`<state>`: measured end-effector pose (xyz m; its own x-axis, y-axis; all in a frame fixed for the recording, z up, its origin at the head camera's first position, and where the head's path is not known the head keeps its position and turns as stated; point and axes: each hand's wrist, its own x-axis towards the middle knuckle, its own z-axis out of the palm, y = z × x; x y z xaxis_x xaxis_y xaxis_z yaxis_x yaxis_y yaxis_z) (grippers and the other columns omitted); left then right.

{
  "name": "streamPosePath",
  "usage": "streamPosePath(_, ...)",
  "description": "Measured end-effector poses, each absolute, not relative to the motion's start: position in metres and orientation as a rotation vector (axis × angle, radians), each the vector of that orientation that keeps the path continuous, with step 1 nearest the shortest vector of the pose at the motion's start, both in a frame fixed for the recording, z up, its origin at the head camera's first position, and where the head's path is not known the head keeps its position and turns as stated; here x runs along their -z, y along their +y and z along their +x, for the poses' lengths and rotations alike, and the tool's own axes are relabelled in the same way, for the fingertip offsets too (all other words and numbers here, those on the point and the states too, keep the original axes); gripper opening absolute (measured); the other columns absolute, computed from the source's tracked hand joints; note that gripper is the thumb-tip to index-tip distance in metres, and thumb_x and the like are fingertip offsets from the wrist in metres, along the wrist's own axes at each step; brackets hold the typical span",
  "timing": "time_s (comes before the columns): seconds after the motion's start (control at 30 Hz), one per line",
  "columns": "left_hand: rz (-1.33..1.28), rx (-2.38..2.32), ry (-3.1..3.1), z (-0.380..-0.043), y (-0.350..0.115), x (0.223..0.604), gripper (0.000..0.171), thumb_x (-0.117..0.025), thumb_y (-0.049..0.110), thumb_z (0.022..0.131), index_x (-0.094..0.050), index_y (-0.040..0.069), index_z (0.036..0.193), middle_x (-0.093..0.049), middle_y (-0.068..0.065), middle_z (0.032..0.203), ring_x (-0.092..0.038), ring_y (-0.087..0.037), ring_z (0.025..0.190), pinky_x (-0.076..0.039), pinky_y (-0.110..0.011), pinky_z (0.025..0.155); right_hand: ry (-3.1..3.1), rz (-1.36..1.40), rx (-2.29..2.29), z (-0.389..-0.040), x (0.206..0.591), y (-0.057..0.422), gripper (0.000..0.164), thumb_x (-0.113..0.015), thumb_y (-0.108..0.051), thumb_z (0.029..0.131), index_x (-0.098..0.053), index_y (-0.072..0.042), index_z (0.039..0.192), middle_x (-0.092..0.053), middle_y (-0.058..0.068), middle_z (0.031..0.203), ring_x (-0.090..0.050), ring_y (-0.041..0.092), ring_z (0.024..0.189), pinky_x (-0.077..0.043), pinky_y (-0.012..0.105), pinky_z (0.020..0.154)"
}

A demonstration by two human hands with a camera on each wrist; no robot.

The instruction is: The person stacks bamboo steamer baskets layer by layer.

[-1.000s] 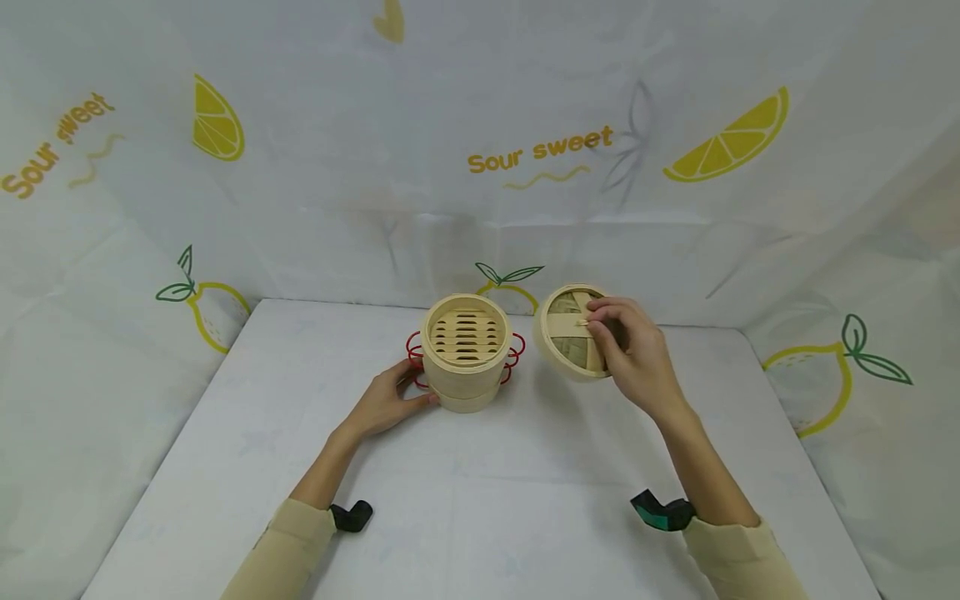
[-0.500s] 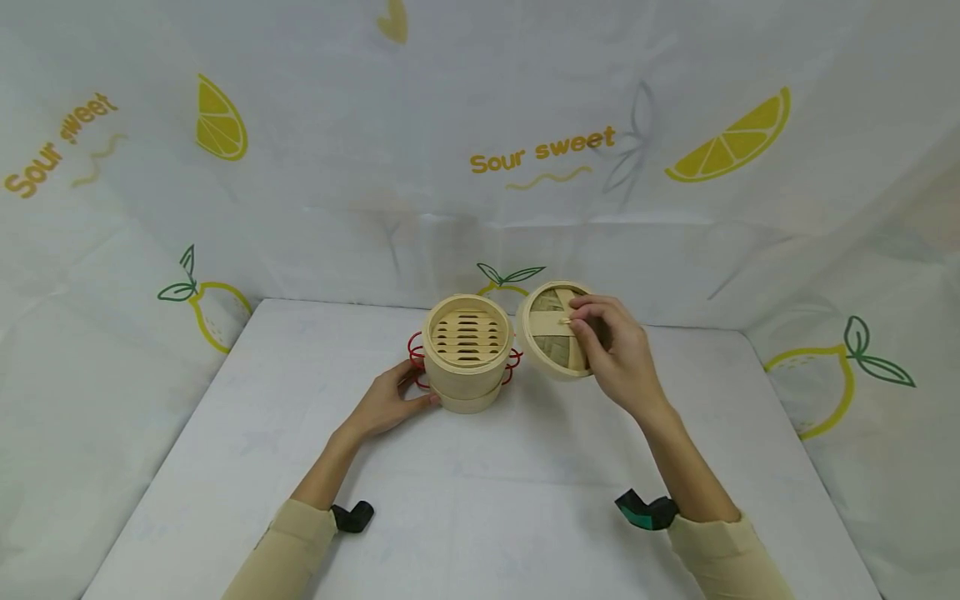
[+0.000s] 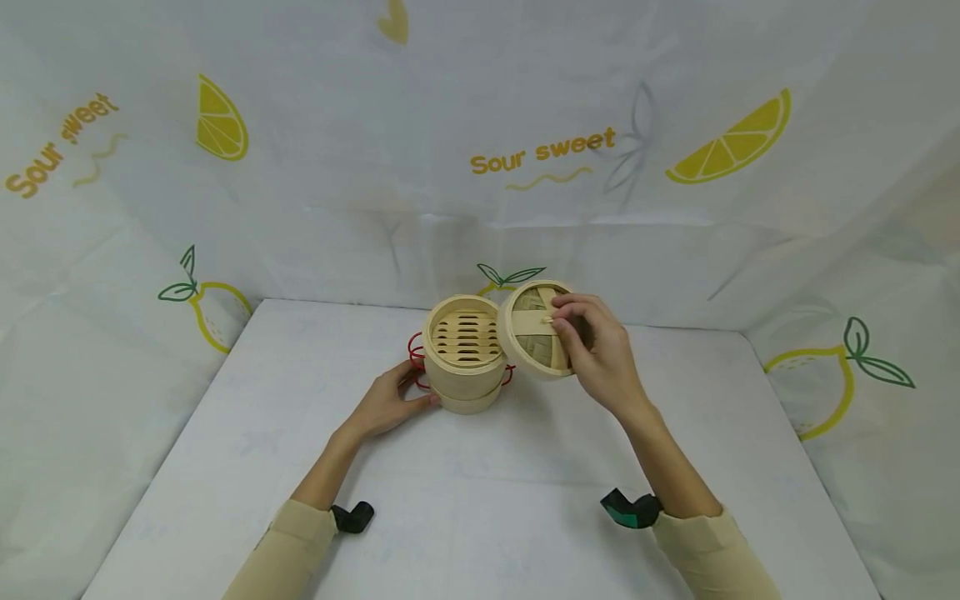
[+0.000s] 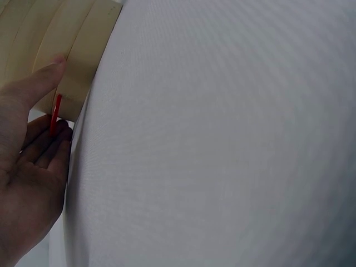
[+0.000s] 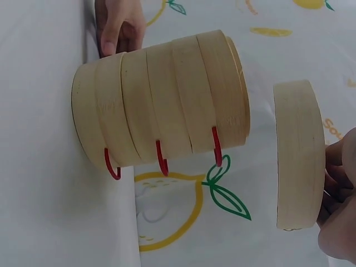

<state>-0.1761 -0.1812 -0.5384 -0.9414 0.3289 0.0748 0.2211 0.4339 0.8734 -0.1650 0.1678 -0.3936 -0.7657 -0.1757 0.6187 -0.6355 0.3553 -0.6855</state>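
Note:
A stack of small bamboo steamer baskets [image 3: 467, 381] stands upright on the table, its slatted top tier uncovered. Red loop handles [image 5: 161, 158] stick out from its sides. Low on the left side, my left hand [image 3: 382, 404] holds the stack, thumb [image 4: 47, 80] against the wall and fingers round by a red handle. My right hand [image 3: 602, 354] pinches the small loop at the centre of the woven bamboo lid [image 3: 534, 350]. The lid is tilted in the air, overlapping the stack's right rim in the head view; the right wrist view shows a gap between lid and stack.
A white cloth covers the table [image 3: 465, 517]. Behind it hangs a white sheet [image 3: 337, 167] printed with lemons and lettering. A black wrist strap piece [image 3: 352, 517] shows at the left cuff and another [image 3: 630, 510] at the right.
My right hand has carried the lid leftward, from beside the stack to over its right rim in the head view. The left hand and the steamer baskets have stayed in place.

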Motion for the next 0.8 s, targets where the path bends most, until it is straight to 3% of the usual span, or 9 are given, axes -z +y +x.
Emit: streamPosePath(0.8,0.496,-1.544,2.566,-0.176,-0.182,0.539,0.071,-0.090,0.022,0.092,-0.057,0.004,0.152,-0.063,-0.015,0.153,-0.055,-0.030,0.152,-0.044,-0.040,0.133,-2.125,0.720,-1.427,-0.170,0.398,0.147,0.008,-0.068,0.004,0.103,-0.068,0.011,0.107,-0.070,0.026,0.129,-0.066,0.041,0.128,-0.051,0.009,0.115)
